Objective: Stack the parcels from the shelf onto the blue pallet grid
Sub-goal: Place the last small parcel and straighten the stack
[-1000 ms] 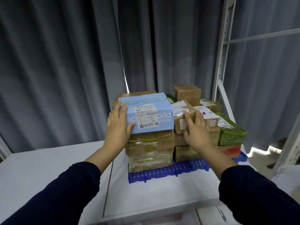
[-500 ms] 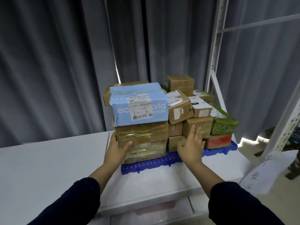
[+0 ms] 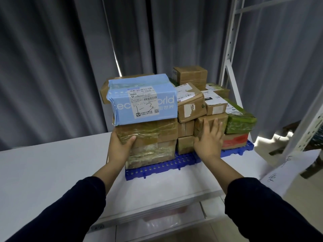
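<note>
blue plastic pallet grid looks nearly loaded; left hand grips a tape-wrapped brown cardboard parcel, right hand presses with fingers flat; remaining shelf parcels unseen.

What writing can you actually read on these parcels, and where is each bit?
"1-3": handwritten on the white label of the blue parcel.
"ec" and "orld": white print on that parcel, label covering the middle.
Label fine print and the paper sheet's handwriting: too blurred.
</note>
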